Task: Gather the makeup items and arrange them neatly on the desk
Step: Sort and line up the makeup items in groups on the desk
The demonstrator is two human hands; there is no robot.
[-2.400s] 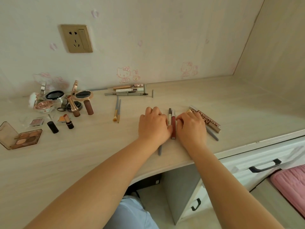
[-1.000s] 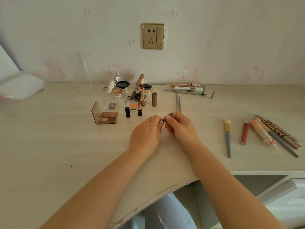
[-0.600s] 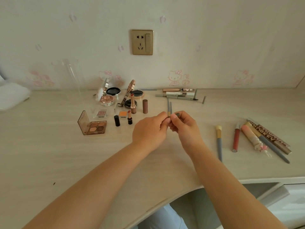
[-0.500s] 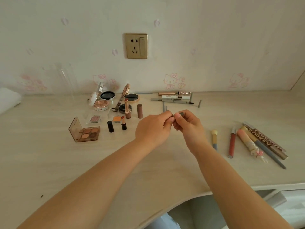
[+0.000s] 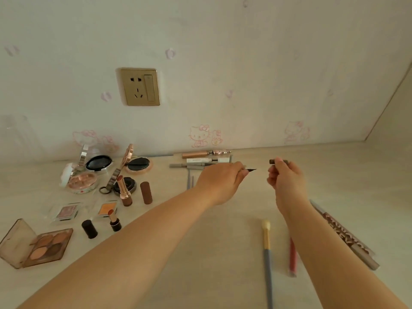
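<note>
My left hand [image 5: 219, 182] now pinches the liner pen [image 5: 250, 169], and my right hand [image 5: 286, 177] pinches its cap [image 5: 277, 161]; they were joined a moment ago. Recap it before placing it on the desk [image 5: 223, 253].

The left hand [image 5: 219, 182] hides most of the liner pen [image 5: 251, 169]. The right forearm covers part of the red tube [image 5: 292, 257]. The brush handle [image 5: 268, 275] runs off the bottom edge.

Home bedroom vanity: cartoon-cat wallpaper [image 5: 201, 134], wall socket [image 5: 140, 86], makeup-strewn desk [image 5: 223, 230].
</note>
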